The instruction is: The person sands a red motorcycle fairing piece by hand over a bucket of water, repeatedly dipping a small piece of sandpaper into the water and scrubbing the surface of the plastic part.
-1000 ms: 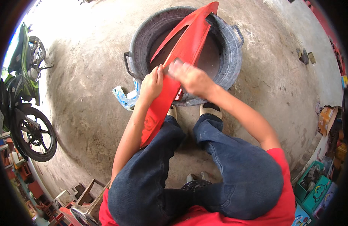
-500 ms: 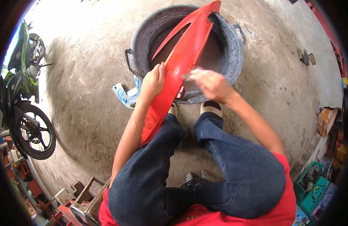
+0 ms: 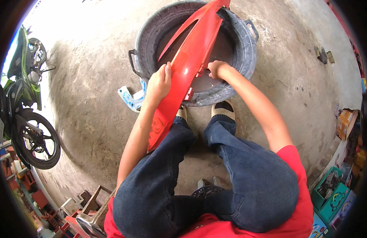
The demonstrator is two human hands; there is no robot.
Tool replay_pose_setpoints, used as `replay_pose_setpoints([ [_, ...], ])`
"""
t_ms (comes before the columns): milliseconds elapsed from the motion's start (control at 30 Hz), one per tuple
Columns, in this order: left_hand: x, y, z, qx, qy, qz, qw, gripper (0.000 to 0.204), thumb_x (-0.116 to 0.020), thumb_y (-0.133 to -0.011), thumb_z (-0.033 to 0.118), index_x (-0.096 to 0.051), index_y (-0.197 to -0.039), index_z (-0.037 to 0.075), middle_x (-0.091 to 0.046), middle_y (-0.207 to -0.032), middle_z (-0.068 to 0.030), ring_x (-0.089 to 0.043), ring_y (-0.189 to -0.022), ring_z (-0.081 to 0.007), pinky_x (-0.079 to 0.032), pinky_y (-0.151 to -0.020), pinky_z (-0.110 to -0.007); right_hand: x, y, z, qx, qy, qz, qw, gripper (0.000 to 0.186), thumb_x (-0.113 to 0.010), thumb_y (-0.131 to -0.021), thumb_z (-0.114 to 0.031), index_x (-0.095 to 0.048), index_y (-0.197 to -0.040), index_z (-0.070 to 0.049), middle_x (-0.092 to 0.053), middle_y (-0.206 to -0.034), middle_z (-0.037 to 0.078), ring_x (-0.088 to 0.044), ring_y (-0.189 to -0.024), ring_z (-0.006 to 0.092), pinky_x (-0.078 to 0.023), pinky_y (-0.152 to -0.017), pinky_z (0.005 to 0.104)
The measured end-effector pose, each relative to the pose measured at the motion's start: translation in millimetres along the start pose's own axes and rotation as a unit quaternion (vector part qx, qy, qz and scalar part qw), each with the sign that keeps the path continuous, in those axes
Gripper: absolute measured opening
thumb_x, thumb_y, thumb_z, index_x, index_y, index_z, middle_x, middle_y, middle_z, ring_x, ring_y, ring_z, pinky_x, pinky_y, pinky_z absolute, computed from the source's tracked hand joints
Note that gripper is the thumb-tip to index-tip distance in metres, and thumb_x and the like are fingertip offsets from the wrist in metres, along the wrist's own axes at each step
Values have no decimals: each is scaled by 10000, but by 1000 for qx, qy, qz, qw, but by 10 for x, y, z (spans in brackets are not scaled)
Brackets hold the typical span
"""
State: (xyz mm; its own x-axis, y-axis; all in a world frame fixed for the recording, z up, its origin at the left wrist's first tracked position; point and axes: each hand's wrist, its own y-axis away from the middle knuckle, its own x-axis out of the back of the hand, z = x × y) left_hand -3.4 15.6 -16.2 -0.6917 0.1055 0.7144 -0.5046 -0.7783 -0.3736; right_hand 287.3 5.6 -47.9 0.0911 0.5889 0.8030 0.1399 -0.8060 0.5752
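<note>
A long red plastic panel (image 3: 185, 79) lies slantwise across the grey rubber tub (image 3: 244, 59), its lower end by my left leg. My left hand (image 3: 160, 81) grips the panel's left edge around its middle, fingers closed over it. My right hand (image 3: 218, 70) is curled low over the tub, just right of the panel, closed on something small that I cannot make out. Dark, murky liquid (image 3: 207, 83) is in the tub. A white-and-blue plastic piece (image 3: 131, 99) rests against the tub's left side.
A green-and-black motorbike (image 3: 30, 103) stands on the concrete floor (image 3: 84, 119) at left. Wooden pieces (image 3: 90, 200) and a wheel lie at lower left. Green boxes (image 3: 330, 194) and a cardboard box (image 3: 344, 123) line the right side. My legs (image 3: 247, 170) are bent below.
My right hand has moved off the panel's face, right and up into the tub area beside it. Earlier it held a small grey object on the panel. My left hand has shifted slightly upward.
</note>
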Motion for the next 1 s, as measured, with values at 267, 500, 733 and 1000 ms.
replay_pose_setpoints([
  [267,30,-44,139,67,13,-59,996,340,-416,-1120,217,-588,-1284,-26,-656,-1053,-255,-640,-946,-484,-492,-760,-552,315,521,302,-135,-137,268,944,272,-642,-974,-247,-779,-1187,-149,-757,-1013,235,-730,-998,441,-579,-890,535],
  [500,9,-5,39,43,-6,-51,998,328,-432,-1099,167,-568,-1327,-24,-639,-1054,-241,-642,-922,-468,-511,-751,-528,315,871,-467,135,-201,499,832,357,-522,-1062,-217,-667,-1360,-84,-682,-1291,243,-679,-1154,415,-549,-992,488],
  [733,-23,4,-28,-38,-119,-90,988,431,-522,-984,51,-527,-1403,-51,-615,-1141,-233,-670,-912,-434,-556,-753,-508,422,345,-193,68,-100,487,865,436,-465,-1037,-143,-595,-1403,56,-602,-1451,254,-555,-1387,384,-410,-1199,476],
  [1000,41,106,-60,-110,-138,12,984,343,-595,-994,80,-593,-1324,-12,-590,-995,-155,-648,-694,-357,-526,-552,-480,396,489,-575,263,1,450,853,478,-538,-1007,-185,-588,-1440,10,-600,-1460,237,-565,-1376,390,-443,-1175,458],
])
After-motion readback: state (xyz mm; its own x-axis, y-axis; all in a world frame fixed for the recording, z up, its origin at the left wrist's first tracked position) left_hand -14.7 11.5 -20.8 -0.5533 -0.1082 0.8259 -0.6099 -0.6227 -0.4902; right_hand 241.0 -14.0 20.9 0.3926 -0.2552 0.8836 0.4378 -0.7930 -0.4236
